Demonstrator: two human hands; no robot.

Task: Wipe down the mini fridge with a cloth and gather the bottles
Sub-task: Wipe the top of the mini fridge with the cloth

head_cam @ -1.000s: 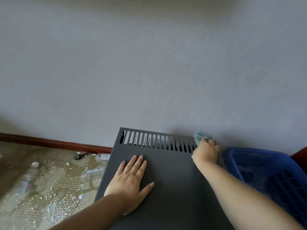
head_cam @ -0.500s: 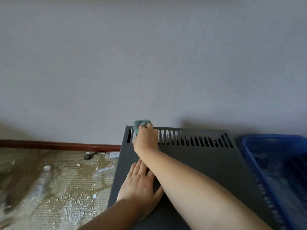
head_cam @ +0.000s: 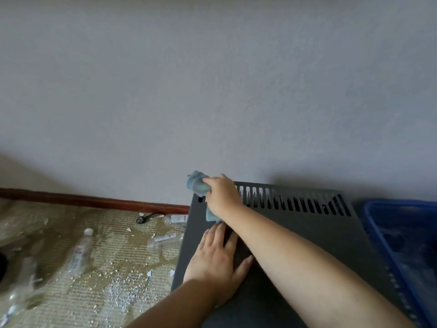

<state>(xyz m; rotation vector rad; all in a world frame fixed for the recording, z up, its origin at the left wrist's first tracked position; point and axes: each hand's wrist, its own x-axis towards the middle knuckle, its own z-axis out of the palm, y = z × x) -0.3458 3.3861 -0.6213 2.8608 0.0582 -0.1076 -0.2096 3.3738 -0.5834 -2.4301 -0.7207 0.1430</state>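
Wall is backing the mini fridge. Right grip is clutching the cloth at its corner. Left grip is lying flat, released, on top.

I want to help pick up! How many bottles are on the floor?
3 clearly: a white-capped bottle on the mat at left, a far bottle by the baseboard, and a nearer bottle beside the mini fridge. Blurry shapes at bottom left may be more.

cloth: being gripped by right hand at mini fridge far-left corner
left hand: being pressed flat on top
bottles: lying scattered on floor
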